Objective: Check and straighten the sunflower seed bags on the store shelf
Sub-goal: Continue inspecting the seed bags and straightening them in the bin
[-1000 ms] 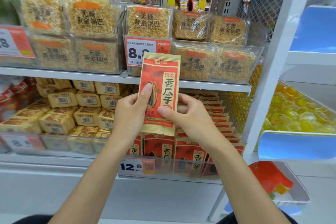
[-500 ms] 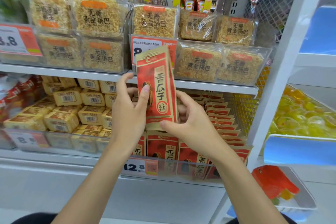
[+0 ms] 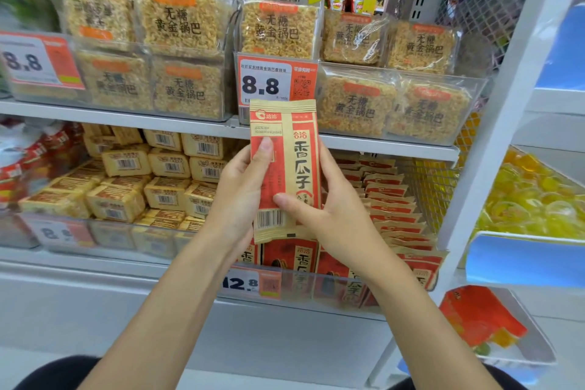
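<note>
We have turned the sunflower seed bag (image 3: 297,161) about its long axis. A second ago its red face with the seed picture looked at us, half a second ago it was edge-on, and now the seamed side with the barcode near its lower end faces us. It is upright, lifted clear of the row and held in front of the upper shelf edge (image 3: 126,120). The left hand (image 3: 240,193) grips the bag's left edge with the thumb laid up the printed panel. The right hand (image 3: 338,218) clamps the right side with its thumb pressed across the lower front, so both hands are closed on the one bag. We judge this to be the checking half of the job — one pack looked over on both sides. It is not yet back in its place, so the straightening of the row is still to come. Below our hands, the clear-fronted tray (image 3: 316,286) on the lower shelf holds the rest of the seed bags (image 3: 392,209), standing in files that run back toward the wire divider (image 3: 433,187), with a 12.8 price tag (image 3: 250,283) on the front. To the left of them lie stacked yellow bar-coded packs (image 3: 164,193). Above, clear bins (image 3: 443,133) carry rice-crust packs (image 3: 278,28) behind an 8.8 tag (image 3: 272,82) — none of that is ours to touch.
</note>
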